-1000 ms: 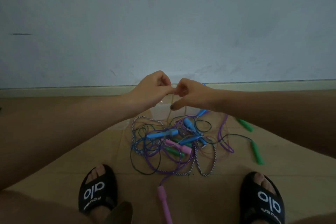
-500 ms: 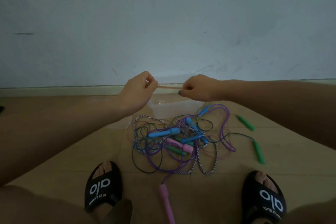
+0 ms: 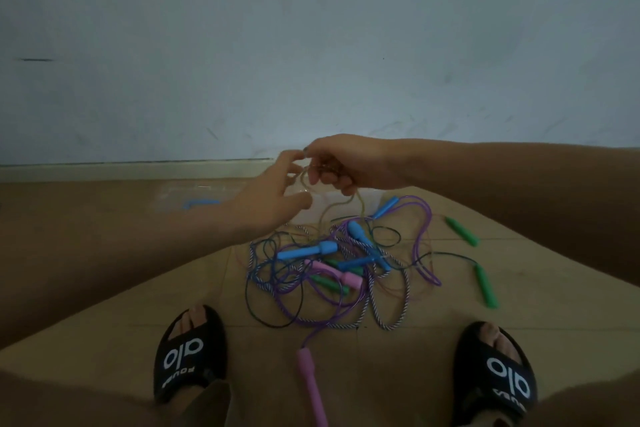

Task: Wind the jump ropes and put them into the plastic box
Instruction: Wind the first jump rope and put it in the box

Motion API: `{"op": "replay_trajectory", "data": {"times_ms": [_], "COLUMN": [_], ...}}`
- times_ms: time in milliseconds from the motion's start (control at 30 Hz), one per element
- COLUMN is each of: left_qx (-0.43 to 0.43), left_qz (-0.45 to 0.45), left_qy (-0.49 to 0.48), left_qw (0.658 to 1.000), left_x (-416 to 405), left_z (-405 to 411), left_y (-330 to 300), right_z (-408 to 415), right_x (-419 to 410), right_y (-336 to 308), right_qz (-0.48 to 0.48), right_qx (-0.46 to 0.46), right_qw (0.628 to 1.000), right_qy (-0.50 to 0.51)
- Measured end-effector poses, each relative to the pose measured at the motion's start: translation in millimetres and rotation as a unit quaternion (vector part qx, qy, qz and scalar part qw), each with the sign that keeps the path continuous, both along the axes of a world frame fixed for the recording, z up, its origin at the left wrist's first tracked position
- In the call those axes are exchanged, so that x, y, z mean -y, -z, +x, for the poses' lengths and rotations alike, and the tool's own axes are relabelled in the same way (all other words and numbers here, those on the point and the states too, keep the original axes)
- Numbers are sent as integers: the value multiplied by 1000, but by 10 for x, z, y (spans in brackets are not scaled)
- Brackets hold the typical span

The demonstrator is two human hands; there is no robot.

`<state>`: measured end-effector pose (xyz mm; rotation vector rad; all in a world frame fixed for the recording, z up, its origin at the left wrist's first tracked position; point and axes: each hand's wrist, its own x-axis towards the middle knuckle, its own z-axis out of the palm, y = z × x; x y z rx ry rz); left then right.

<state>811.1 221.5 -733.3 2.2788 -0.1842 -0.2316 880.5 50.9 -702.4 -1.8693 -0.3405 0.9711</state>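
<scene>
My right hand [image 3: 346, 163] grips a small coil of a thin, pale tan jump rope [image 3: 341, 206], whose free length hangs down into the pile. My left hand [image 3: 273, 199] is right beside it, fingers spread loosely, fingertips touching the coil's loops. Below the hands lies a tangled pile of jump ropes [image 3: 332, 267] with blue, pink and green handles and purple, dark and striped cords. A clear plastic box [image 3: 372, 201] stands on the floor behind the pile, partly hidden by my hands.
Two green handles [image 3: 462, 230] [image 3: 485, 284] lie right of the pile, a pink handle [image 3: 310, 385] between my black slippers. A clear plastic piece with a blue handle [image 3: 201, 203] lies at the left by the wall's skirting.
The hands, which held the tan rope stretched between them half a second ago, have come together. The rope now sits as loops in my right hand, and my left hand's fingers have loosened.
</scene>
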Motion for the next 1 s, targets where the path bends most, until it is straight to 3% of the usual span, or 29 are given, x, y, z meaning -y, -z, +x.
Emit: {"op": "replay_trajectory", "data": {"times_ms": [133,233,433,500,600,667,733,867,1000], "left_qx": [-5,39,165,153,45,-34,-57,19,70], "left_qz": [0,37,167,201,231,208,158,57,60], "left_qy": [10,22,37,-21,-131,-143,-102,-9,21], "left_qw": [1000,998,971,967,963,967,980,998,995], "left_x": [83,80,-203,-385,-603,-623,-500,-102,93], "left_z": [-7,-10,128,195,250,207,76,-37,22], "left_y": [-32,-54,-72,-55,-10,50,83,26,-95], "right_z": [-92,-94,-65,-27,17,34,27,-85,-176], "right_x": [-25,-11,178,330,518,522,421,107,-69], "right_y": [-22,-8,17,40,69,68,47,-33,-78], "right_qz": [28,20,-105,-205,-273,-259,-202,-60,0], "right_qx": [4,48,198,273,306,308,288,217,197], "right_qw": [1000,998,974,939,910,915,936,973,979], "right_qy": [9,30,6,-38,-54,-37,1,43,44]}}
